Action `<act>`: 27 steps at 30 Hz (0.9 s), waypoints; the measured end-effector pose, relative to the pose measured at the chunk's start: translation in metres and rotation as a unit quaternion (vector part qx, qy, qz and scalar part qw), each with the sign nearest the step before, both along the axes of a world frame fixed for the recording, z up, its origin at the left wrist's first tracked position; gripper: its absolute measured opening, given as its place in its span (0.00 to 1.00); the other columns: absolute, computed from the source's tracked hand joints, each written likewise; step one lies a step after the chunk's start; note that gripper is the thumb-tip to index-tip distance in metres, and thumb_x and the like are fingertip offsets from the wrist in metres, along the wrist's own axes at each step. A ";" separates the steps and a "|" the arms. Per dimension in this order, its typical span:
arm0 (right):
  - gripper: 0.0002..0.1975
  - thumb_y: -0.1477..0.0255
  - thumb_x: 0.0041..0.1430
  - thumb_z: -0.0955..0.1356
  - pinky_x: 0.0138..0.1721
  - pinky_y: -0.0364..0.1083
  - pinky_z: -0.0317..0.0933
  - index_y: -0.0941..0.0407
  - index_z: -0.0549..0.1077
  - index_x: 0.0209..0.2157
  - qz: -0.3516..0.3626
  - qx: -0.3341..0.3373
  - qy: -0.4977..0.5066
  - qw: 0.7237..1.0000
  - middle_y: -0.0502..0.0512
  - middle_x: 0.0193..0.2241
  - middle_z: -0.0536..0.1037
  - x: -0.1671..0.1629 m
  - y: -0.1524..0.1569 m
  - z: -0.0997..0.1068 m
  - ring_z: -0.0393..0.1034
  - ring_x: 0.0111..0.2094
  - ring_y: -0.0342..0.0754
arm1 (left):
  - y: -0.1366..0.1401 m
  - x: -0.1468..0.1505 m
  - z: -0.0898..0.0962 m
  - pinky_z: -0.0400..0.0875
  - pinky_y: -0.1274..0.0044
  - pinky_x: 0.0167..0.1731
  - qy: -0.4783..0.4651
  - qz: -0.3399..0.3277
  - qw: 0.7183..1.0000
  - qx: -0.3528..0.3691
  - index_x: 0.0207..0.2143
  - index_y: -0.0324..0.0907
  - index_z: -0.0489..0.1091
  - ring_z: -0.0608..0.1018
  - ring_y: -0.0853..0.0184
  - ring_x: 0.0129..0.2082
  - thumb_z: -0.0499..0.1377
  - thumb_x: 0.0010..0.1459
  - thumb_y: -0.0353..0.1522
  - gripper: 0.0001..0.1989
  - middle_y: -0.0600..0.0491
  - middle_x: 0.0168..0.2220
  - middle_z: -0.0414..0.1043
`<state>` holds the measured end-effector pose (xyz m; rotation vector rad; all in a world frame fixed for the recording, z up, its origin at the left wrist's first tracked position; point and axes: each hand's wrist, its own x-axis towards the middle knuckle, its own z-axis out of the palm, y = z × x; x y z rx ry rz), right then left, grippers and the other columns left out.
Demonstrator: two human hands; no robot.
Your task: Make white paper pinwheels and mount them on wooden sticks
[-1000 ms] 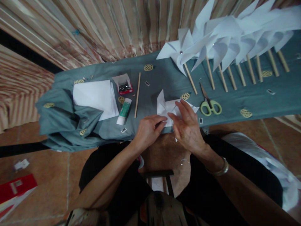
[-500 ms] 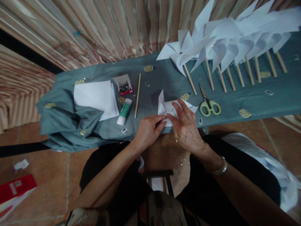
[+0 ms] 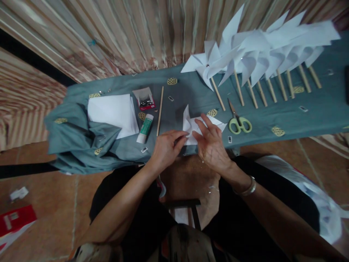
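A white paper pinwheel (image 3: 188, 125), partly folded, lies at the table's front edge with one pointed blade standing up on its left. My left hand (image 3: 167, 147) pinches at its lower left side, thumb and forefinger close together. My right hand (image 3: 214, 149) holds the paper from the right, its fingers bent over the sheet and its thumb near the middle. What lies under the right fingers is hidden. Green-handled scissors (image 3: 240, 124) rest just right of the paper. To the left are a thin wooden stick (image 3: 160, 111) and a glue stick (image 3: 145, 128).
A small open box of metal pins (image 3: 146, 103) stands behind the glue stick. Farther left lies a stack of white paper (image 3: 110, 111), partly under bunched tablecloth (image 3: 73, 134). Several finished pinwheels (image 3: 207, 65) on sticks line the back right. A red box (image 3: 17, 218) is on the floor.
The view has shifted slightly. My left fingertips have drawn back a little to the left on the paper. My right hand keeps its place on it, with the fingers slightly rearranged.
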<state>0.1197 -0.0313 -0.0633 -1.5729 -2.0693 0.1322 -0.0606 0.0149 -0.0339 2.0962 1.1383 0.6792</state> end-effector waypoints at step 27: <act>0.17 0.73 0.57 0.63 0.60 0.66 0.52 0.59 0.73 0.47 0.061 0.000 -0.058 0.996 0.69 0.65 0.62 0.012 -0.002 0.016 0.43 0.70 0.65 | 0.018 0.011 -0.004 0.75 0.73 0.43 0.043 0.057 0.997 0.008 0.58 0.40 0.67 0.81 0.64 0.40 0.56 0.61 0.29 0.22 0.49 0.43 0.80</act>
